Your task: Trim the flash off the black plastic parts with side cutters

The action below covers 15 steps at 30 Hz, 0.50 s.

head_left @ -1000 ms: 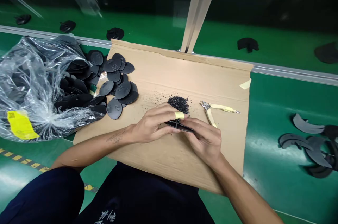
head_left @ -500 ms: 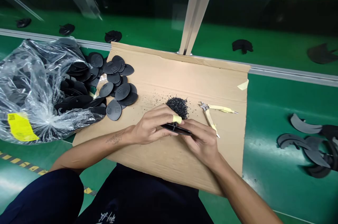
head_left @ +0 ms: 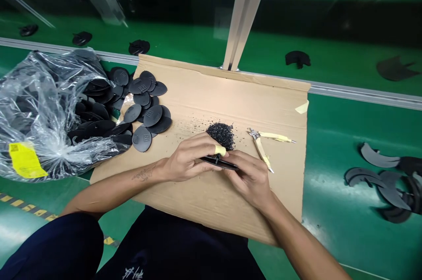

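Pinching a thin black piece (head_left: 220,164) between their fingers, both hands hold it low over the cardboard sheet (head_left: 198,203). The left hand (head_left: 191,158), with matte yellow tape wrapped round one finger, grips its left end; the right hand (head_left: 253,174) closes on the other. Seen almost edge-on, the piece looks smooth and slim, with a small raised rib on top.

Just beyond the fingers sits a mound of black shavings (head_left: 220,133), coarse and glinting, with finer crumbs scattered to its left. Right of it lie metal-tipped cutters (head_left: 259,143), their spread handles bound in pale yellow.

Smooth dark ovals (head_left: 152,115) with embossed marks overlap on the cardboard's left side, beside a crinkled, clear plastic bag (head_left: 49,108) bulging with similar shapes and bearing a bright yellow label (head_left: 26,160). On the glossy green surface (head_left: 332,126) at right, crescent-like pieces (head_left: 394,183) lie heaped.
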{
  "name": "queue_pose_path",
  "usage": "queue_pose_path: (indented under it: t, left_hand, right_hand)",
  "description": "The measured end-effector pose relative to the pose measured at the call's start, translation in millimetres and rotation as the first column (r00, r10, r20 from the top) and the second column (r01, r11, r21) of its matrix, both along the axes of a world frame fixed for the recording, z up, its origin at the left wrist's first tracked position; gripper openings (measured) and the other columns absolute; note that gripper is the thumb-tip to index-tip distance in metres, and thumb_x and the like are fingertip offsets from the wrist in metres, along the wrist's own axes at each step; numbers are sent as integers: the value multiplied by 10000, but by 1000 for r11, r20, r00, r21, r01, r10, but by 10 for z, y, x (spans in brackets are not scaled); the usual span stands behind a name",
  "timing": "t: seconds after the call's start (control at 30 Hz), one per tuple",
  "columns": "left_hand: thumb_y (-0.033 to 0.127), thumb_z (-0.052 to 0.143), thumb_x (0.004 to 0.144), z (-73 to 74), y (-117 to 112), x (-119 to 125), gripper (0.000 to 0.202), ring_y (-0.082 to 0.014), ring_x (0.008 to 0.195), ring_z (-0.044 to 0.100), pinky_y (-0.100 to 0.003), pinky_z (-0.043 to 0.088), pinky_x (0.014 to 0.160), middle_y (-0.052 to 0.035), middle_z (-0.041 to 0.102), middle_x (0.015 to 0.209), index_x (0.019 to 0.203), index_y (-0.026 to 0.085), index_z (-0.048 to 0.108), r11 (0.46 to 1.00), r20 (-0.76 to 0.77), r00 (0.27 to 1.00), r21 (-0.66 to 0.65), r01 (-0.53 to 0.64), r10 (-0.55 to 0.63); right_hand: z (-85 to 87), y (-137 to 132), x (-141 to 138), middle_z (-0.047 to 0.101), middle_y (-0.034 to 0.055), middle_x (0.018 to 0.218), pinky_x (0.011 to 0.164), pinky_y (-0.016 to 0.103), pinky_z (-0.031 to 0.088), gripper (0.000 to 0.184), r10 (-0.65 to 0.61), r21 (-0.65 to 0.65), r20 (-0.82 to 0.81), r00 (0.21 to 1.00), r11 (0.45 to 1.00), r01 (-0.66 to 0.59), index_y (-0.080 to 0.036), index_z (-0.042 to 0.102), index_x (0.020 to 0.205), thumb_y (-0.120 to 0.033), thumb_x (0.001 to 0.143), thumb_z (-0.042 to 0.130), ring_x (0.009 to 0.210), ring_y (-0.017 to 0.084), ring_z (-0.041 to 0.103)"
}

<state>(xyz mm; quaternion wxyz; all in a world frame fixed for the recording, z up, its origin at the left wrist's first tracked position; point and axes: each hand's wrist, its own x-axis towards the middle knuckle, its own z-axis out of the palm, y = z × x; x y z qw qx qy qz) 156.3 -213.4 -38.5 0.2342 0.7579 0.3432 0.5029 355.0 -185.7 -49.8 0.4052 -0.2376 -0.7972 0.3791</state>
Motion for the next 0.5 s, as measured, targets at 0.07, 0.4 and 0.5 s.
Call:
queue_pose_path:
  t: [0.07,0.4,0.5]
  left_hand:
    - [253,633,964,-4,1,-1,199,-156,837,649,-316,530,756,-89,713,916,1122,133,640,1000,-4,1000,3,-4,4]
    - [251,635,963,-4,-10,-3,211,-156,844,646,-312,533,757,-96,712,925,1132,124,647,1000,-4,1000,-2,-9,9]
    - [257,624,969,1,-21,-12,209,-151,845,642,-290,538,738,-101,708,937,1123,120,658,998,6,999,-53,-43,43]
  right_hand:
    - [3,-2,1,748,108,984,720,291,629,197,2,5,1,1000,1000,-2,-168,694,1074,-79,905,648,841,179,737]
    - [15,1,0,753,97,978,705,301,627,168,-6,-29,16,1000,1000,6,-180,705,1064,-119,925,633,832,181,735]
    - [47,8,-10,750,88,974,727,299,621,176,-10,-35,0,1000,999,10,-181,702,1064,-103,912,659,841,174,729]
